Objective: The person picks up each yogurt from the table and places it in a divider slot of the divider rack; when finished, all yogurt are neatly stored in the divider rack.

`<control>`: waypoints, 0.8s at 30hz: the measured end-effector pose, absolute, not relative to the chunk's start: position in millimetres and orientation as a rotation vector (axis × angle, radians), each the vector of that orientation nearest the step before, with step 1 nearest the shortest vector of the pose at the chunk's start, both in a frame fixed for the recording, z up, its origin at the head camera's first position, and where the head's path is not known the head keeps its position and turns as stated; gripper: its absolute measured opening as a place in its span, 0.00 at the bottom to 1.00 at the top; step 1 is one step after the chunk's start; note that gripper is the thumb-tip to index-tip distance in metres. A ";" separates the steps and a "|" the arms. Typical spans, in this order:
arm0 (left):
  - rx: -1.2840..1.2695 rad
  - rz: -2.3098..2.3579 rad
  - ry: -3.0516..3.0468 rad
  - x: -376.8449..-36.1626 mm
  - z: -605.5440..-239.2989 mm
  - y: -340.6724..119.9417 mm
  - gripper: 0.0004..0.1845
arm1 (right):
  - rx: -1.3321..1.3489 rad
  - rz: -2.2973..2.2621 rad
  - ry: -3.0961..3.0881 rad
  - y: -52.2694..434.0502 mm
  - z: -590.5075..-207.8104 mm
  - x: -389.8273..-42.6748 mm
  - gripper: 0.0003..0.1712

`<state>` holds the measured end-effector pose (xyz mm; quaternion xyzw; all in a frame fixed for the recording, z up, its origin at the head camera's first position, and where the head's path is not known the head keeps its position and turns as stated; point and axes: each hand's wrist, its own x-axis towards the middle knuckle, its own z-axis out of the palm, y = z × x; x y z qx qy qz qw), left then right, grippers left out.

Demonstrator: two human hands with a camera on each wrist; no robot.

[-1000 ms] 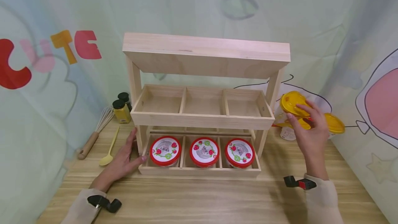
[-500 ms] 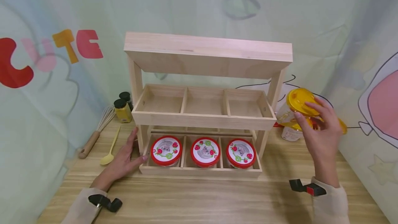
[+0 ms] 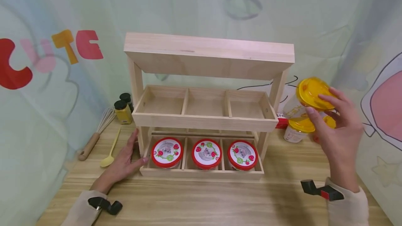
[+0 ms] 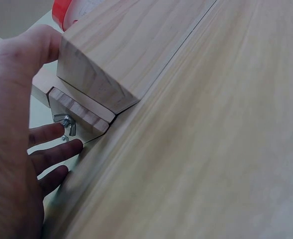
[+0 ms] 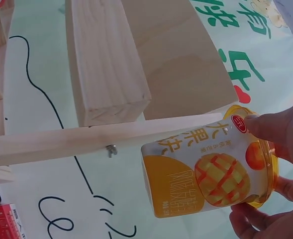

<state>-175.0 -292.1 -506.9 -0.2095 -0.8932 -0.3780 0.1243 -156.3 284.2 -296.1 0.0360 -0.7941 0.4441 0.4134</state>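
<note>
My right hand (image 3: 337, 125) grips a yellow-lidded mango cup (image 3: 309, 95) by its lid, held in the air to the right of the wooden rack (image 3: 207, 58). In the right wrist view the mango cup (image 5: 211, 172) lies tilted, with my fingers (image 5: 280, 127) on its lid rim. My left hand (image 3: 124, 161) rests flat on the table, its fingers straight against the rack's lower left corner (image 4: 81, 112). The bottom tray holds three red-lidded strawberry cups (image 3: 205, 153). The middle tray (image 3: 204, 121) has three empty compartments.
Two more yellow-lidded cups (image 3: 298, 128) stand on the table right of the rack, beside a small red box (image 3: 282, 122). Two spice jars (image 3: 122, 111), a whisk (image 3: 94, 138) and a yellow spoon (image 3: 110, 149) lie at the left. Printed cloth hangs behind.
My right hand has lifted the mango cup up and to the right, off the cups on the table. The left hand has not moved.
</note>
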 end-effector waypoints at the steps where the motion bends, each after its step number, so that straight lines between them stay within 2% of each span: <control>1: -0.613 -1.101 -2.601 -175.1 -507.1 -292.2 0.65 | 0.099 1.115 -1.995 284.1 -294.3 -155.8 0.24; 24: -0.609 -1.098 -2.601 -174.6 -507.7 -293.5 0.64 | 0.333 1.158 -1.903 256.5 -266.9 -152.8 0.23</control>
